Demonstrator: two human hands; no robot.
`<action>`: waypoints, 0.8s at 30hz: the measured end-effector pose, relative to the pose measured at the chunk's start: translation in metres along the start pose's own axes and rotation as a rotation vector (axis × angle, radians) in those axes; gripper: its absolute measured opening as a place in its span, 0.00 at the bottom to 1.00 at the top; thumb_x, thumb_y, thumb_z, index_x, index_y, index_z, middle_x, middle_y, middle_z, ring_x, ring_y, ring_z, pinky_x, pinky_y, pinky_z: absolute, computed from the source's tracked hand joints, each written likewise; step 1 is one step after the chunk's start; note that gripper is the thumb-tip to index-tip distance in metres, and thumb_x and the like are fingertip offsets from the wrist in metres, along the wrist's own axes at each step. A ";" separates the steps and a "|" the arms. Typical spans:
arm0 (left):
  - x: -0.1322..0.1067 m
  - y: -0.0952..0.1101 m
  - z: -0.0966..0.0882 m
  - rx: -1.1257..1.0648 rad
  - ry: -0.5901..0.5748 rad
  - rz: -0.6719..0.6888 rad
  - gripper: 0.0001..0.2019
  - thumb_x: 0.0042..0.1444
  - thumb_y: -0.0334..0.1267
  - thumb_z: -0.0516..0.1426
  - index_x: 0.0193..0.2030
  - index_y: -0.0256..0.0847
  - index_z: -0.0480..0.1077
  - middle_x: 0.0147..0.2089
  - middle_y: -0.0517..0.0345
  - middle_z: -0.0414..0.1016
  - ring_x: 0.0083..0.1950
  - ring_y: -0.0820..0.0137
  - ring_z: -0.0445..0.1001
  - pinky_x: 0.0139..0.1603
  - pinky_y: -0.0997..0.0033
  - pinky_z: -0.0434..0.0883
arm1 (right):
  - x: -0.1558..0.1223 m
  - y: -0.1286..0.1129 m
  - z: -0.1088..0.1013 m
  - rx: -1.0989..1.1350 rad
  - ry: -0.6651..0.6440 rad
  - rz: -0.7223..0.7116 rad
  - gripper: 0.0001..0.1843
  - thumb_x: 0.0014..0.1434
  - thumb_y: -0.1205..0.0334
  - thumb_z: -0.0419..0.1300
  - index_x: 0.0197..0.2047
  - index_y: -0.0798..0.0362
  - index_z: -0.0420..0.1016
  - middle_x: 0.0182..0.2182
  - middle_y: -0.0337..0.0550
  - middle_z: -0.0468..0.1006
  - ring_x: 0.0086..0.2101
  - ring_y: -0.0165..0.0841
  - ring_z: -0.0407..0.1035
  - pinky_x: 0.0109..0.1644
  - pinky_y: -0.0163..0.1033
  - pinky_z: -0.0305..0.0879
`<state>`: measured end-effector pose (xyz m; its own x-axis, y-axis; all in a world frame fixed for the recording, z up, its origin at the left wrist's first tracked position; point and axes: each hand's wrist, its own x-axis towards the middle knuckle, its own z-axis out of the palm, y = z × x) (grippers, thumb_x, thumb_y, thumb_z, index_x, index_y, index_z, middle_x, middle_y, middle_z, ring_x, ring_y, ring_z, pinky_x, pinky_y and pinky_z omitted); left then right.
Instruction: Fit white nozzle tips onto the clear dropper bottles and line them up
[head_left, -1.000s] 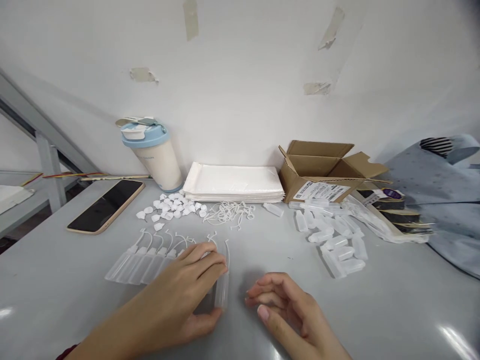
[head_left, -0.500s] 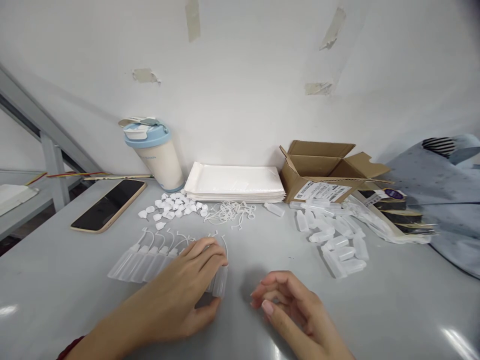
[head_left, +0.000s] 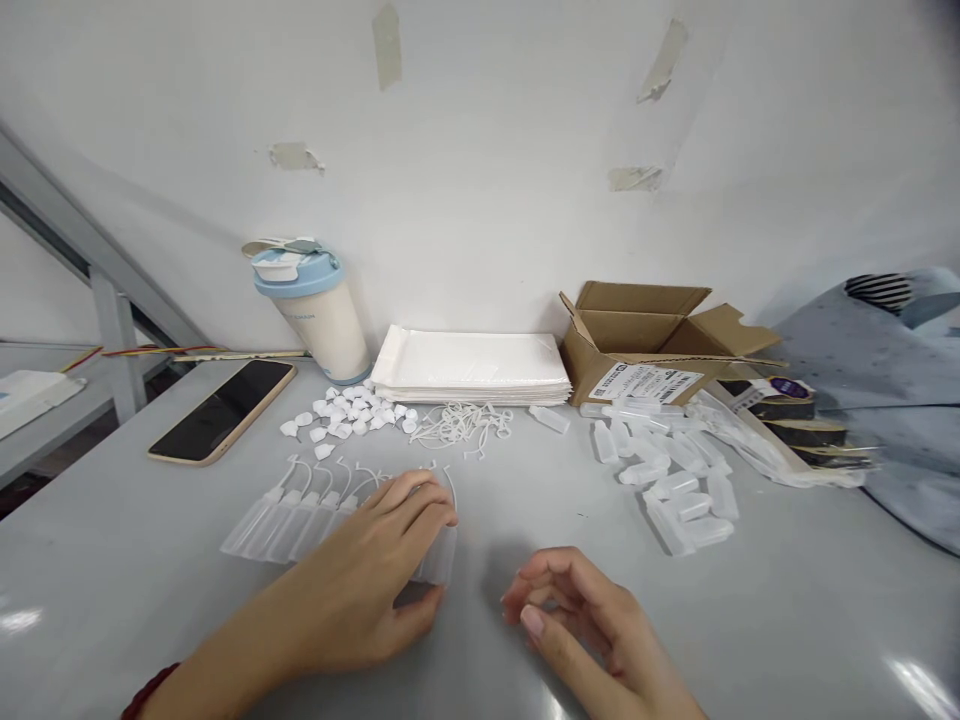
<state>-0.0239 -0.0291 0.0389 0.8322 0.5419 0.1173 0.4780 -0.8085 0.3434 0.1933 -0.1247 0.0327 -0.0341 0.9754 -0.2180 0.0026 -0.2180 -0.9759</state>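
My left hand [head_left: 382, 570] reaches over the right end of a row of small translucent plastic bottles [head_left: 281, 525], each with a thin white loop at its neck. Its thumb is at the base of the last bottle [head_left: 444, 555] and its fingers are at the upper part, closed around it on the table. The hand hides several bottles in the middle of the row. My right hand [head_left: 581, 625] hovers to the right with fingers loosely curled, thumb apart and nothing held. White caps [head_left: 352, 410] and a tangle of white loops [head_left: 465, 425] lie behind the row.
Loose bottles [head_left: 675, 480] are piled at the right, before an open cardboard box [head_left: 637, 345]. A stack of white envelopes [head_left: 472, 365] and a tumbler [head_left: 319, 315] stand against the wall. A phone [head_left: 225, 410] lies at left; grey-blue cloth [head_left: 862, 370] is at far right.
The last bottle under my left hand has shifted slightly and now sits closer against its neighbour. My right hand has barely moved.
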 end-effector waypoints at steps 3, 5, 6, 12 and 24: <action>0.001 0.000 0.001 -0.003 0.000 -0.006 0.18 0.54 0.28 0.55 0.52 0.39 0.61 0.53 0.50 0.67 0.61 0.55 0.57 0.58 0.53 0.64 | 0.000 0.000 0.000 -0.003 -0.006 0.000 0.14 0.58 0.50 0.63 0.40 0.51 0.72 0.33 0.43 0.79 0.35 0.33 0.70 0.39 0.36 0.67; 0.002 -0.001 0.001 -0.009 0.003 -0.005 0.18 0.54 0.28 0.55 0.52 0.39 0.61 0.53 0.50 0.67 0.61 0.56 0.58 0.58 0.54 0.65 | 0.000 0.001 0.000 -0.003 -0.005 0.001 0.14 0.58 0.50 0.63 0.40 0.51 0.72 0.33 0.43 0.79 0.35 0.33 0.71 0.39 0.36 0.67; 0.002 0.000 0.001 -0.014 0.004 -0.004 0.18 0.54 0.28 0.55 0.52 0.39 0.62 0.53 0.50 0.67 0.61 0.56 0.58 0.58 0.54 0.65 | 0.000 0.001 0.000 -0.001 -0.004 0.000 0.14 0.58 0.50 0.63 0.40 0.51 0.71 0.33 0.43 0.79 0.36 0.33 0.71 0.40 0.36 0.67; 0.001 0.001 0.000 -0.039 0.009 -0.013 0.17 0.53 0.27 0.55 0.50 0.40 0.63 0.53 0.51 0.68 0.61 0.57 0.59 0.58 0.55 0.65 | 0.000 0.002 -0.001 -0.019 0.000 -0.008 0.15 0.58 0.48 0.62 0.41 0.51 0.71 0.33 0.44 0.79 0.35 0.35 0.72 0.39 0.37 0.68; 0.002 0.002 -0.001 -0.055 -0.008 -0.004 0.17 0.53 0.26 0.54 0.49 0.40 0.62 0.53 0.50 0.66 0.61 0.56 0.57 0.58 0.54 0.65 | 0.000 0.002 -0.001 -0.028 -0.010 -0.005 0.18 0.59 0.45 0.61 0.40 0.51 0.71 0.33 0.44 0.79 0.35 0.34 0.71 0.39 0.37 0.67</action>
<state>-0.0213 -0.0287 0.0406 0.8326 0.5433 0.1082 0.4655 -0.7920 0.3950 0.1945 -0.1251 0.0310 -0.0439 0.9759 -0.2135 0.0299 -0.2124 -0.9767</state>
